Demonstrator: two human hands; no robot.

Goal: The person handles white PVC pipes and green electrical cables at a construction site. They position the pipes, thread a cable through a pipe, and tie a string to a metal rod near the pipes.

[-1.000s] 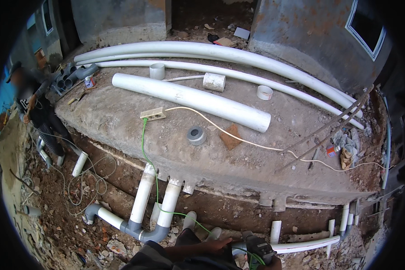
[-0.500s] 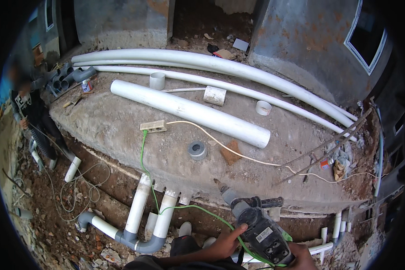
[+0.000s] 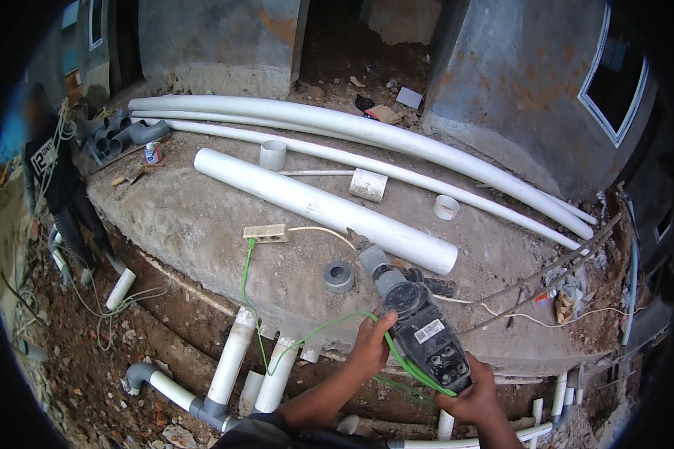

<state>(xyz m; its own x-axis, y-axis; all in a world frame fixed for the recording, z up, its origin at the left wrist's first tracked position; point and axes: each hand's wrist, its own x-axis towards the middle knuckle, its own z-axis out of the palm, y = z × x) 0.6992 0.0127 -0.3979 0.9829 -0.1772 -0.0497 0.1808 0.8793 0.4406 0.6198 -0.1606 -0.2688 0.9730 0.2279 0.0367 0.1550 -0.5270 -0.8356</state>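
A dark rotary hammer with a pointed bit and a side handle is held over the concrete slab, its bit toward the large white pipe. My right hand is closed around its rear grip. My left hand is closed on the green power cord, thumb against the hammer's left side; its other fingers are partly hidden. From there the cord hangs in a loop and rises to a beige socket strip. A grey pipe fitting sits on the slab left of the hammer.
A thick white pipe lies across the slab, with longer pipes behind. Short pipe pieces stand between them. Upright pipes rise from the trench at the front. At left a person stands with coiled cable.
Both hands have lifted the hammer up and away from me over the slab. My left hand has taken up the green cord. At left the person has raised the cable coils.
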